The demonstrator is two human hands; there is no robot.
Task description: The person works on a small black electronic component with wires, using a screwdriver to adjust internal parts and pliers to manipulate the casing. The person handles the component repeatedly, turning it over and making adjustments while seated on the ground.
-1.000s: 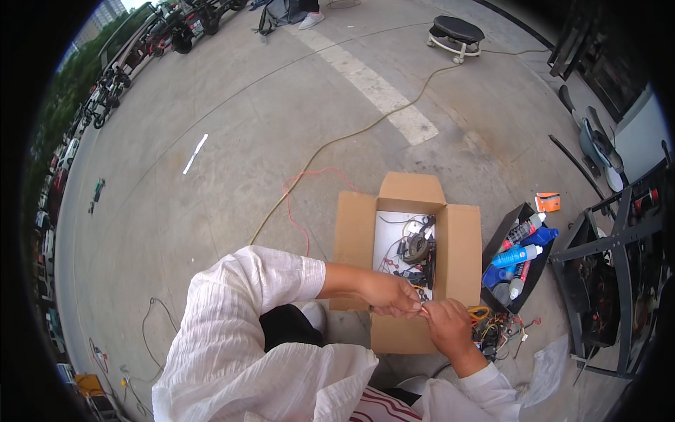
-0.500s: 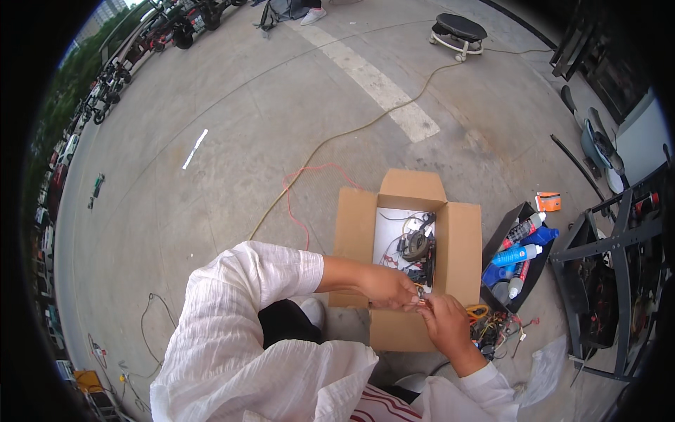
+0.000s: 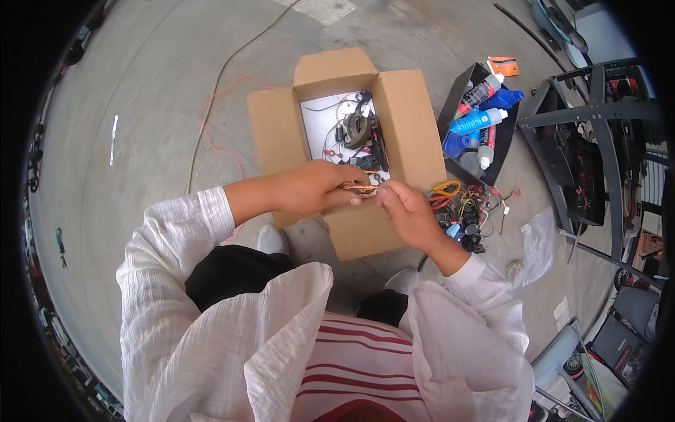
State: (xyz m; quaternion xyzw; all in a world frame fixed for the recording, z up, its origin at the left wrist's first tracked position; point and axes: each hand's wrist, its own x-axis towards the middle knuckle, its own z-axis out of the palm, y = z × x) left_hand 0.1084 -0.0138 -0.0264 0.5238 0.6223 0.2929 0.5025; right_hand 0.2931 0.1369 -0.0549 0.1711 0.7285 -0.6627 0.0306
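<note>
1. Floor: it carries everything. The yellowish hose and pink cord run past the box's far-left corner and could snag a foot, I judge. I make out no writing on the floor.
2. Cardboard box: its flaps are folded out. Anything dropped could vanish among the dark parts along the right side inside. The flaps show no legible print.
3. Black tray: beyond the box's right edge. A knock from the right arm could tip its crowded bottles, perhaps leaking if a cap is loose. The blue bottle and its neighbours have printed labels, too small to read surely.
4. Wire tangle: near the box's near-right corner; a sleeve could catch it.
5. Left hand and right hand: the left fingers pinch the coppery bundle; the right fingers appear closed on its right end. Sharp ends might prick.
6. Orange packet: past the tray's far end; its print is illegible.
7. Coppery bundle: above the opening's near edge. Uneven pulling could fray or bend it. No marking shows.
</note>
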